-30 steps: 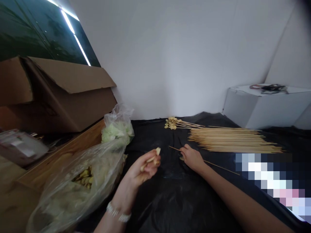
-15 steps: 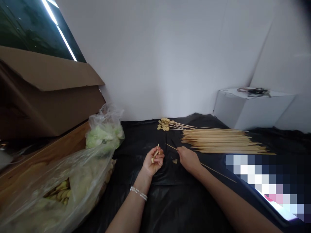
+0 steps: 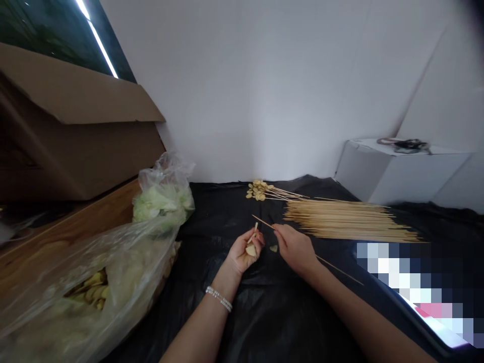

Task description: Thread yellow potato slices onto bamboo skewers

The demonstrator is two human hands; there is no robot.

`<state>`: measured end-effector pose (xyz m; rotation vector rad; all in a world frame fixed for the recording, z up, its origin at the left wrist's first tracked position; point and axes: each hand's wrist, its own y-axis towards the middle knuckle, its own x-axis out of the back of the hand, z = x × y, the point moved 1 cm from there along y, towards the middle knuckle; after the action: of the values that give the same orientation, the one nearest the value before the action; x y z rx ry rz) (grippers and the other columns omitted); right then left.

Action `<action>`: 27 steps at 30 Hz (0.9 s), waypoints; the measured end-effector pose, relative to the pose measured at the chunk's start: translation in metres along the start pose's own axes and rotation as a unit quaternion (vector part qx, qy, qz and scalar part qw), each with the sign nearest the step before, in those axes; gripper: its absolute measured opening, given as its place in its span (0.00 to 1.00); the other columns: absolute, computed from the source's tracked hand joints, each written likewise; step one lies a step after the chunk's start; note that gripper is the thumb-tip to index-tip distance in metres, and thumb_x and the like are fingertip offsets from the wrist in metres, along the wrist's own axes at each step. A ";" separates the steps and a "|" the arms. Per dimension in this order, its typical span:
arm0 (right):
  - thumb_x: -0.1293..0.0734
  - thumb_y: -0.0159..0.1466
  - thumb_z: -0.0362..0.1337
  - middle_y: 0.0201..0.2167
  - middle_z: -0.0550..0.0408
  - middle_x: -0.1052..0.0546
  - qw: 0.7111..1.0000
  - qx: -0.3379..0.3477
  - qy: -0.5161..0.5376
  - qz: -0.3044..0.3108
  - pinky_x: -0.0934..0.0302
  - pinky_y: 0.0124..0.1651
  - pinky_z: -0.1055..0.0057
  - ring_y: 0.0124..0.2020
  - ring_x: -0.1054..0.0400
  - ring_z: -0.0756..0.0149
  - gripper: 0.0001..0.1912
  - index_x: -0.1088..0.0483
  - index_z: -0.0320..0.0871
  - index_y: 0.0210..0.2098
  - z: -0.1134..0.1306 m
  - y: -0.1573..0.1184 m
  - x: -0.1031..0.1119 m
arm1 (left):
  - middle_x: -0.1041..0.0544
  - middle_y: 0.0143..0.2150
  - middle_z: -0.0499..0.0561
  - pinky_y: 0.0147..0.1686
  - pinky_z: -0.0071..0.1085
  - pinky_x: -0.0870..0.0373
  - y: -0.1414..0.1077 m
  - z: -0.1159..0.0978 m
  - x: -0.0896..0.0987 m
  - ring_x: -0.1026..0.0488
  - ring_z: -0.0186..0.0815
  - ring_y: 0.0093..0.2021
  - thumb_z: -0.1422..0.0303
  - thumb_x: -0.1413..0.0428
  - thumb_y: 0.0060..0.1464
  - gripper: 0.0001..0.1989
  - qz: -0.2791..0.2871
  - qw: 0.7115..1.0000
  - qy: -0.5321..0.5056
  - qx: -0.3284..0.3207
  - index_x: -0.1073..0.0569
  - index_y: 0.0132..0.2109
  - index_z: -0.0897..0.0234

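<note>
My left hand (image 3: 241, 253) is closed around pale potato-like slices (image 3: 250, 249), one seen edge-on between thumb and fingers and another against the palm. A beaded bracelet circles that wrist. My right hand (image 3: 297, 248) grips a long bamboo skewer (image 3: 263, 222); its tip points left, just above the left hand's fingers and apart from the slices, while its other end runs out under the right forearm. Between the hands, a small pale scrap (image 3: 274, 248) lies on the black sheet (image 3: 280, 307).
Beyond the hands lie skewers with slices on their ends (image 3: 259, 190) and a wide bundle of bare skewers (image 3: 351, 220). At left are an open bag of slices (image 3: 124, 282), a bag of pale green vegetable (image 3: 162, 201) and a cardboard box (image 3: 109, 156). A white box (image 3: 393, 171) and blurred-out phone (image 3: 412, 297) are right.
My left hand has shifted right, and a slice's broad face now shows in it. The skewer tip has moved up and left, above that hand. The camera view has shifted slightly.
</note>
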<state>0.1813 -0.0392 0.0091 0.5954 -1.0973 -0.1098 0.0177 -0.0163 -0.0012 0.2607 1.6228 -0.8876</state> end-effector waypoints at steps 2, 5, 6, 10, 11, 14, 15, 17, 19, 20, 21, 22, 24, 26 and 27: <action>0.46 0.68 0.37 0.39 0.51 0.24 0.999 0.041 0.020 -0.024 0.41 0.39 0.75 0.38 0.29 0.68 0.16 0.31 0.43 0.48 0.004 -0.003 -0.002 | 0.32 0.28 0.50 0.21 0.18 0.29 0.001 -0.003 0.000 0.29 0.27 0.25 0.73 0.52 0.60 0.04 0.005 0.999 -0.020 -0.044 0.35 0.37 0.69; 0.44 0.68 0.40 0.36 0.52 0.23 0.993 0.110 0.027 -0.033 0.41 0.37 0.76 0.35 0.29 0.69 0.15 0.30 0.42 0.46 0.012 -0.008 -0.007 | 0.32 0.28 0.50 0.22 0.17 0.29 0.003 -0.005 0.000 0.29 0.26 0.25 0.73 0.53 0.60 0.04 0.018 0.997 -0.026 -0.077 0.34 0.39 0.69; 0.43 0.68 0.42 0.35 0.52 0.24 0.991 0.131 0.023 -0.028 0.42 0.35 0.76 0.34 0.29 0.69 0.16 0.30 0.42 0.45 0.015 -0.010 -0.008 | 0.31 0.29 0.50 0.22 0.17 0.29 0.004 -0.005 0.000 0.28 0.26 0.25 0.73 0.53 0.60 0.04 0.024 0.996 -0.028 -0.078 0.34 0.39 0.69; 0.42 0.67 0.45 0.32 0.52 0.24 0.983 0.184 -0.007 -0.021 0.44 0.32 0.76 0.31 0.30 0.70 0.17 0.30 0.41 0.45 0.020 -0.014 -0.012 | 0.29 0.30 0.53 0.26 0.19 0.27 0.007 -0.003 0.002 0.27 0.28 0.27 0.72 0.52 0.59 0.06 0.052 0.996 -0.034 -0.065 0.34 0.41 0.72; 0.42 0.67 0.44 0.32 0.52 0.24 0.981 0.191 -0.015 -0.026 0.44 0.32 0.76 0.30 0.30 0.70 0.17 0.30 0.41 0.45 0.021 -0.014 -0.012 | 0.29 0.30 0.54 0.27 0.20 0.27 0.008 -0.002 0.002 0.26 0.29 0.28 0.72 0.52 0.59 0.07 0.051 0.996 -0.026 -0.069 0.33 0.40 0.73; 0.43 0.67 0.43 0.31 0.52 0.24 0.977 0.207 -0.032 -0.030 0.45 0.31 0.76 0.29 0.31 0.71 0.16 0.30 0.40 0.45 0.023 -0.014 -0.011 | 0.27 0.30 0.56 0.31 0.25 0.26 0.009 0.000 0.002 0.25 0.32 0.29 0.72 0.52 0.59 0.08 0.034 0.995 0.017 -0.089 0.31 0.37 0.74; 0.43 0.67 0.42 0.33 0.51 0.23 0.977 0.211 -0.036 -0.022 0.45 0.31 0.76 0.29 0.31 0.71 0.16 0.30 0.41 0.46 0.023 -0.014 -0.011 | 0.26 0.31 0.57 0.32 0.27 0.25 0.009 0.002 0.001 0.25 0.33 0.30 0.72 0.52 0.58 0.09 0.026 0.995 0.032 -0.095 0.30 0.35 0.73; 0.43 0.68 0.41 0.38 0.50 0.23 0.975 0.219 -0.045 0.000 0.44 0.31 0.76 0.30 0.30 0.71 0.17 0.33 0.41 0.51 0.025 -0.015 -0.013 | 0.25 0.32 0.59 0.33 0.28 0.25 0.009 0.006 -0.001 0.25 0.35 0.31 0.72 0.51 0.58 0.10 0.006 0.993 0.055 -0.102 0.30 0.31 0.72; 0.44 0.67 0.37 0.38 0.51 0.23 0.973 0.223 -0.060 0.013 0.45 0.30 0.76 0.29 0.30 0.71 0.17 0.35 0.42 0.54 0.025 -0.016 -0.017 | 0.25 0.32 0.59 0.36 0.30 0.25 0.009 0.010 -0.003 0.24 0.37 0.35 0.73 0.50 0.57 0.10 -0.008 0.991 0.064 -0.119 0.30 0.28 0.72; 0.43 0.67 0.35 0.36 0.52 0.23 0.972 0.223 -0.067 0.011 0.45 0.29 0.76 0.28 0.30 0.71 0.17 0.35 0.42 0.54 0.025 -0.016 -0.019 | 0.25 0.31 0.59 0.38 0.31 0.25 0.009 0.012 -0.004 0.24 0.39 0.37 0.74 0.50 0.56 0.10 -0.011 0.990 0.065 -0.127 0.29 0.28 0.72; 0.43 0.66 0.33 0.34 0.52 0.23 0.972 0.223 -0.072 0.004 0.45 0.28 0.76 0.28 0.30 0.71 0.16 0.33 0.42 0.52 0.024 -0.016 -0.020 | 0.25 0.30 0.59 0.40 0.32 0.26 0.009 0.014 -0.005 0.24 0.40 0.38 0.75 0.50 0.56 0.10 -0.011 0.988 0.066 -0.137 0.29 0.28 0.72; 0.43 0.66 0.32 0.32 0.52 0.23 0.972 0.224 -0.072 -0.008 0.45 0.28 0.76 0.27 0.31 0.71 0.15 0.32 0.41 0.49 0.024 -0.016 -0.021 | 0.25 0.29 0.59 0.41 0.34 0.26 0.009 0.015 -0.005 0.24 0.41 0.39 0.75 0.50 0.55 0.10 -0.009 0.987 0.068 -0.147 0.29 0.27 0.72; 0.43 0.65 0.31 0.31 0.52 0.23 0.970 0.229 -0.065 -0.045 0.44 0.29 0.76 0.27 0.31 0.72 0.14 0.30 0.40 0.46 0.022 -0.015 -0.020 | 0.25 0.28 0.58 0.42 0.35 0.26 0.009 0.015 -0.005 0.24 0.41 0.38 0.76 0.49 0.53 0.09 -0.012 0.983 0.077 -0.167 0.28 0.27 0.72; 0.43 0.65 0.30 0.31 0.52 0.24 0.964 0.239 -0.061 -0.094 0.44 0.29 0.75 0.26 0.31 0.72 0.14 0.30 0.39 0.46 0.020 -0.014 -0.015 | 0.24 0.30 0.59 0.39 0.33 0.26 0.009 0.012 -0.003 0.24 0.39 0.37 0.77 0.49 0.52 0.07 -0.020 0.980 0.088 -0.178 0.28 0.28 0.72; 0.43 0.66 0.30 0.30 0.53 0.24 0.962 0.242 -0.061 -0.116 0.44 0.29 0.75 0.26 0.32 0.72 0.14 0.30 0.38 0.47 0.019 -0.013 -0.012 | 0.24 0.31 0.59 0.37 0.32 0.25 0.009 0.011 -0.002 0.24 0.38 0.36 0.77 0.49 0.51 0.06 -0.023 0.979 0.092 -0.179 0.28 0.29 0.72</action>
<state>0.1620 -0.0530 -0.0007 1.1697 -1.1766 -0.0813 0.0316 -0.0171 -0.0030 0.0532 1.9346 -0.6032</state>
